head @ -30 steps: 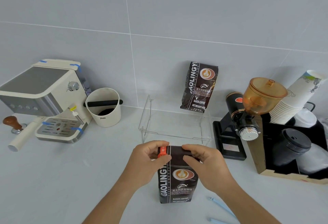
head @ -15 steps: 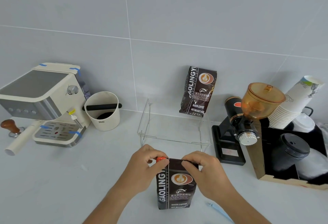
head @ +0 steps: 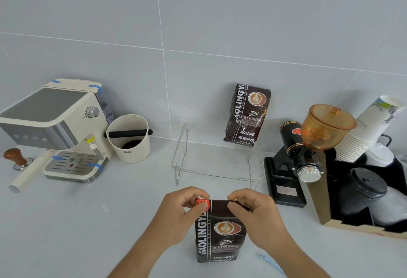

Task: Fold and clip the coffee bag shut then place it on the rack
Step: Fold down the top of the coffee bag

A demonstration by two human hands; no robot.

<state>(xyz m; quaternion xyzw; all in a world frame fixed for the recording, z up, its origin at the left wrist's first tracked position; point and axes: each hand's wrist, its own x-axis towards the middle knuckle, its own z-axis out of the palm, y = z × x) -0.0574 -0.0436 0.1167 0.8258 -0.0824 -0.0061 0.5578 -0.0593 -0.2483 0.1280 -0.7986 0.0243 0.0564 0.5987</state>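
Note:
A dark brown coffee bag (head: pixel 220 233) stands upright on the counter in front of me, its top folded down. My left hand (head: pixel 182 214) pinches an orange-red clip (head: pixel 202 203) at the folded top's left corner. My right hand (head: pixel 257 214) grips the folded top at its right side. Just behind stands a clear acrylic rack (head: pixel 218 163), and a second coffee bag (head: pixel 246 115) leans against the wall on its back right part.
An espresso machine (head: pixel 55 128), a tamper (head: pixel 16 159) and a white knock box (head: pixel 130 137) sit at the left. A black grinder (head: pixel 301 156), stacked paper cups (head: pixel 370 128) and a box of lids (head: pixel 363 192) stand at the right. A light blue clip (head: pixel 271 263) lies by my right wrist.
The camera has tilted up slightly. Both hands have stayed on the bag's top, with the fold pressed lower and the clip still at the left corner.

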